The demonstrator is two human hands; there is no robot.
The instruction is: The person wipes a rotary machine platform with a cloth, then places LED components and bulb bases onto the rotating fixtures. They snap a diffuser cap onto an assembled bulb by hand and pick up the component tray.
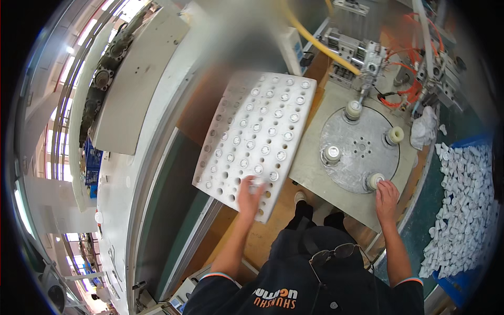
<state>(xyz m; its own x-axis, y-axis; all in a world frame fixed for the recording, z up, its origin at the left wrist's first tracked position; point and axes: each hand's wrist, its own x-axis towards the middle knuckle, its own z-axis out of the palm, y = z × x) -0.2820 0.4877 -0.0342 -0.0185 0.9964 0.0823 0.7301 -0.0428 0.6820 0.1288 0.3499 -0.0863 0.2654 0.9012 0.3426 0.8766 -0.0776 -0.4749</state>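
My left hand is over the near edge of a white perforated board, its fingers closed around a small pale round part. Rows of similar round parts with shiny centres sit in the board's holes. On the right, my right hand has its fingertips closed on a small white cap-like part at the near-right holder of a round metal turntable. Three other holders stand around the disc; the left one and the far one carry parts, while the right one shows a bare, yellowish ring.
A heap of white plastic pieces lies on blue sheeting at the right. Metal cylinders, orange tubes and a yellow hose stand beyond the turntable. A white cloth lies beside it. A long conveyor-like bench runs along the left.
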